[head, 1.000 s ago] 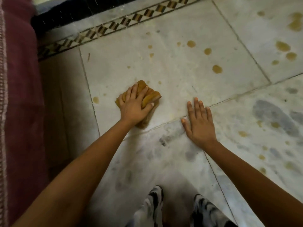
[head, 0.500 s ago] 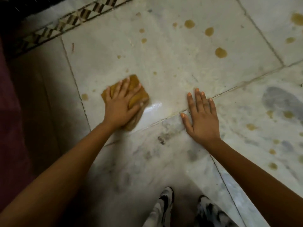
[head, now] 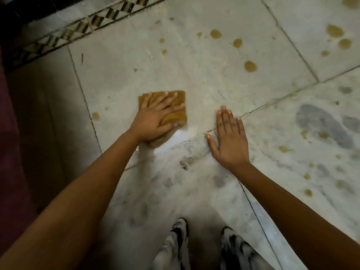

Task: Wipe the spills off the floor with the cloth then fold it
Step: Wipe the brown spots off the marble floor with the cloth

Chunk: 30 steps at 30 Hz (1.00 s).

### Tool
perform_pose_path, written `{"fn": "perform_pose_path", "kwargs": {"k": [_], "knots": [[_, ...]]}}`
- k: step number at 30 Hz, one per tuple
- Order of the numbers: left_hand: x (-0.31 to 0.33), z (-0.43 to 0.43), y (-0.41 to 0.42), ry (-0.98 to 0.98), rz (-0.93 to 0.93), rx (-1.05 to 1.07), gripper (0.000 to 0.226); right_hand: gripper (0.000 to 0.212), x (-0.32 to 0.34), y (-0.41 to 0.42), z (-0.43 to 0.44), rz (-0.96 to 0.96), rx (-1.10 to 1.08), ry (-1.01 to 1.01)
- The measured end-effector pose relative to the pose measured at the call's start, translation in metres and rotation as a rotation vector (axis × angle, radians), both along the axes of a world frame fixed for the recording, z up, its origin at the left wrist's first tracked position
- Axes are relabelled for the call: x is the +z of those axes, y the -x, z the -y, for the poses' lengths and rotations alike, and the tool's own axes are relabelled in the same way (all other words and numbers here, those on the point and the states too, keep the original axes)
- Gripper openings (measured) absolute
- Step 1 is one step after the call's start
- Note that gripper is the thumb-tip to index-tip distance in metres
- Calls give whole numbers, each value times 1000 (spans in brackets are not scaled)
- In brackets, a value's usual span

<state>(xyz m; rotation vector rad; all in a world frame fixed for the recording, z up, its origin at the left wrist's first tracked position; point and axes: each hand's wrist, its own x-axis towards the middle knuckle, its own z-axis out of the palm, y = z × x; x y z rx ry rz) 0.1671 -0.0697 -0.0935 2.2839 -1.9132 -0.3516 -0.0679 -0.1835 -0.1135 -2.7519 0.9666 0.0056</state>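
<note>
A mustard-yellow cloth (head: 178, 115) lies bunched on the pale marble floor (head: 194, 75). My left hand (head: 153, 117) presses flat on top of it, fingers spread, covering most of it. My right hand (head: 229, 139) rests palm down on the floor to the right of the cloth, a short gap away, holding nothing. Brown spill drops (head: 250, 66) dot the tile beyond both hands. One drop (head: 95, 115) sits left of the cloth, and several more drops (head: 307, 191) lie at the right. A wet sheen shows just below the cloth.
A patterned tile border (head: 81, 28) runs along the far left. A dark maroon fabric edge (head: 11, 143) fills the left side. My patterned trouser legs (head: 175, 248) show at the bottom. Grey smudges (head: 321, 123) mark the right tile.
My left hand has slid the cloth to the right and slightly toward me, leaving a wet streak. My right hand has stayed planted on the floor.
</note>
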Motion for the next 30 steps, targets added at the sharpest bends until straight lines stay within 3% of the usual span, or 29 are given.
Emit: {"fn": "perform_pose_path", "kwargs": {"k": [4,8,12,14,17,19,24,26,30], "knots": [[6,76,6,-53,0,288,63,72,1,0,-1,0,-4,-10],[7,103,32,-89,19,6,64,73,2,-1,-2,11,-11,-26],[0,26,29,3,21,-157,61,73,2,-1,0,5,-3,-20],[-1,-11,9,1,7,-11,62,73,2,0,0,2,-4,-14],[3,-19,-3,-32,-9,398,67,73,2,-2,-3,14,-4,-10],[7,-15,10,-68,-8,475,71,73,4,-12,-12,28,40,-30],[1,-87,41,-54,30,133,65,73,0,-23,-21,16,142,-4],[0,-121,27,-55,42,238,67,73,0,-22,-19,24,129,-3],[6,-128,-32,-148,32,747,67,74,0,-22,-21,17,136,-2]]}}
